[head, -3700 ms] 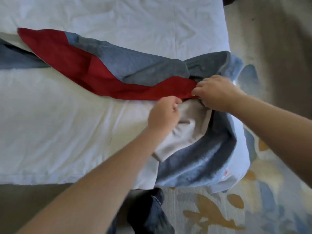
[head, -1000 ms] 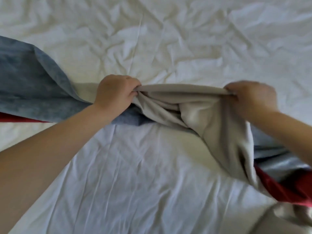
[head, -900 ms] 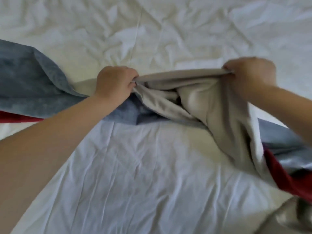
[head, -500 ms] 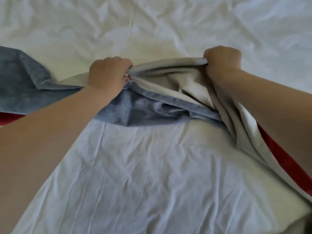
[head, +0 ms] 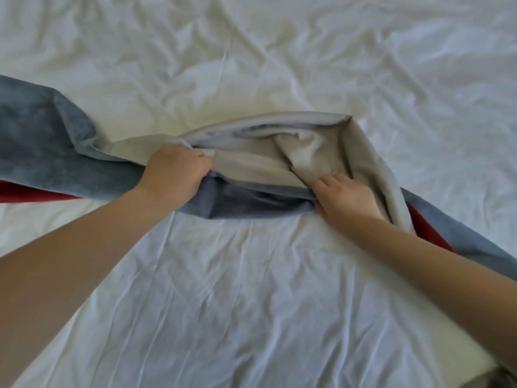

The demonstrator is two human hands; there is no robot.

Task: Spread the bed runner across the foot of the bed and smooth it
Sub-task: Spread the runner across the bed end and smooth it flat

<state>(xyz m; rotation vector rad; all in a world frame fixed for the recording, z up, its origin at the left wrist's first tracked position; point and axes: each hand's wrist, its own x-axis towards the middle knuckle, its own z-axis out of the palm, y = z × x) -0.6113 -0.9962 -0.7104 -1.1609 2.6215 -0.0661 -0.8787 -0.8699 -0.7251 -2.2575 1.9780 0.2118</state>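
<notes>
Left hand: the left hand (head: 177,175) is balled into a fist, knuckles up. Its fingers are curled tight round a bunched edge of the runner, where the beige lining meets the blue face.
Left arm: the bare forearm comes in from the lower left and slants up and to the right over the sheet. The wrist lies across the runner's blue fold.
Right hand: the right hand (head: 347,198) lies palm down on the runner, just right of the rumpled middle. Its fingers (head: 331,182) point up and left onto the beige lining, and the thumb sits at the edge of the blue fold. The hand is blurred. The fingers look loosely bent, but I cannot tell whether they pinch any cloth.
Right arm: the bare forearm enters from the right edge and runs up and left to the hand.
Bed runner: the long blue-grey velvety bed runner with a red band and beige lining (head: 42,152) stretches across the bed from the left edge to the right. On the left it lies blue side up, with red along its near edge. Between the hands it is turned over and bunched, its beige underside raised in a loop. On the right it trails away with beige, red and blue all showing.
Sheet: a creased white bed sheet (head: 251,289) lies under everything, both beyond the runner and nearer than it.
In the way: the right forearm covers part of the runner's right stretch, and the left fist hides the edge it grips.
</notes>
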